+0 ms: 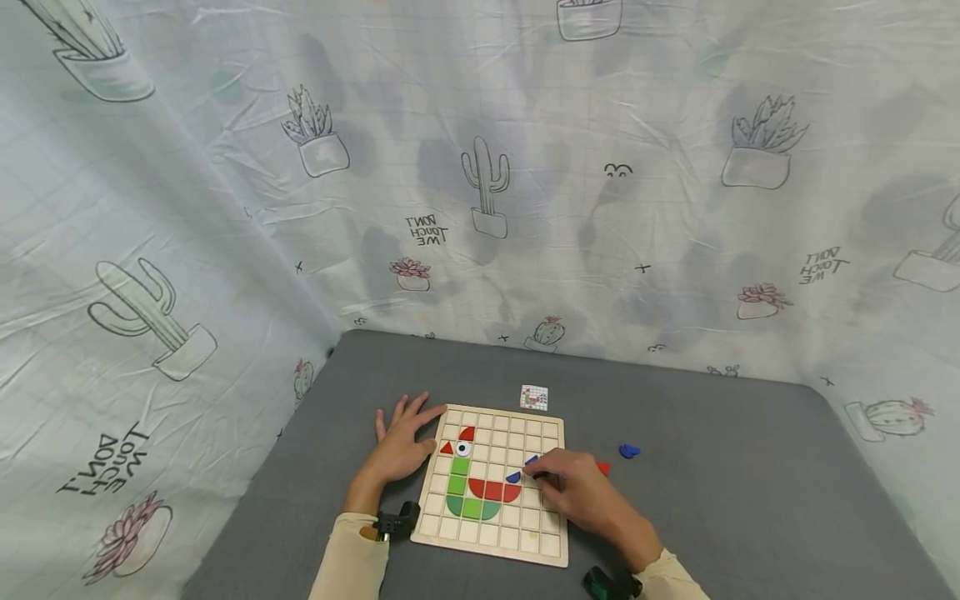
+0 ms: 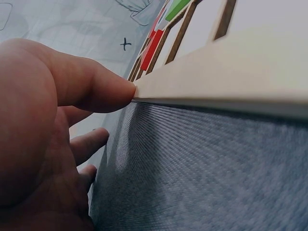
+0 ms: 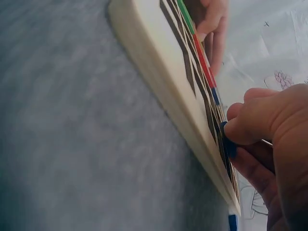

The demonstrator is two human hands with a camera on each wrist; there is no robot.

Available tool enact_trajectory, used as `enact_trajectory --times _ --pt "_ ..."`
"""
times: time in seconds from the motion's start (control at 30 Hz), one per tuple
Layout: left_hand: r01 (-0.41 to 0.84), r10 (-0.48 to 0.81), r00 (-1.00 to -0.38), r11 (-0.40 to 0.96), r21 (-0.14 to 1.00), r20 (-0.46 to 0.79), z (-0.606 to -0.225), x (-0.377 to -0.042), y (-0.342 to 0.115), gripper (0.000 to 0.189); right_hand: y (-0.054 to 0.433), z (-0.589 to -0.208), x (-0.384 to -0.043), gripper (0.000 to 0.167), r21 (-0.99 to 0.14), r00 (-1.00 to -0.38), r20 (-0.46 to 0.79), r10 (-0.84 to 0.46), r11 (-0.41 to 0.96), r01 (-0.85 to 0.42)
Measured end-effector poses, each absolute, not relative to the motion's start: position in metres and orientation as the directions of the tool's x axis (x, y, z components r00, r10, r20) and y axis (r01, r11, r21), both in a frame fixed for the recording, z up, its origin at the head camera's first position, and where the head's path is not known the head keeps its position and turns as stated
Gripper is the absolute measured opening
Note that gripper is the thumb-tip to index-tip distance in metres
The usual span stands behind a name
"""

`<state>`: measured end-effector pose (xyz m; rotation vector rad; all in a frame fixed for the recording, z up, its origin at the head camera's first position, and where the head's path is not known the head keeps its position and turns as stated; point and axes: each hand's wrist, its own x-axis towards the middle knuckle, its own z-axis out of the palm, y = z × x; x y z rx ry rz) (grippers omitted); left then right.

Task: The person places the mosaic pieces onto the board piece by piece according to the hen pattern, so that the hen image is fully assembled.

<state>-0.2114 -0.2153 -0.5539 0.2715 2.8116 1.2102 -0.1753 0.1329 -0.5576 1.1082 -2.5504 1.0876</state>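
Note:
A wooden grid board (image 1: pixel 497 540) lies on the grey table, with coloured tiles set in its cells. My left hand (image 1: pixel 402 450) has its fingers spread at the board's left edge; in the left wrist view its thumb (image 2: pixel 113 91) touches the rim. Over the board's right side, my right hand (image 1: pixel 585 492) pinches a small blue tile (image 3: pixel 228 140) between thumb and fingers. Near those fingertips sit a blue half-round tile (image 1: pixel 513 477) and another blue tile (image 1: pixel 532 459). Red tiles (image 1: pixel 493 490), green tiles (image 1: pixel 457 484) and a round eye tile (image 1: pixel 463 448) fill other cells.
A small printed picture card (image 1: pixel 534 397) lies behind the board. To the right are loose blue tiles (image 1: pixel 629 451) and a red tile (image 1: pixel 603 468), partly hidden by my right hand. A patterned cloth (image 1: pixel 555 208) hangs behind and left of the table.

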Motion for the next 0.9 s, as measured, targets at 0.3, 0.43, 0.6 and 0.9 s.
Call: enact_trajectory --times 0.3,0.43,0.6,0.9 --pt "0.141 0.187 -0.982 0.686 0.714 0.015 -0.553 -0.213 -0.215 0.059 0.124 -0.552 -0.175 0.033 -0.543 -0.692 0.366 -0.623 0.461 -0.702" --pt "0.141 0.190 -0.982 0.685 0.715 0.012 -0.553 -0.212 -0.215 0.059 0.123 -0.551 -0.173 0.033 -0.539 -0.716 0.351 -0.603 0.495 -0.682" --pt "0.141 0.190 -0.982 0.683 0.716 0.012 -0.553 -0.212 -0.215 0.059 0.122 -0.552 -0.172 0.033 -0.537 -0.730 0.358 -0.583 0.511 -0.671" --pt "0.139 0.190 -0.982 0.684 0.716 0.009 -0.553 -0.211 -0.215 0.060 0.121 -0.553 -0.170 0.033 -0.551 -0.722 0.373 -0.583 0.487 -0.678"
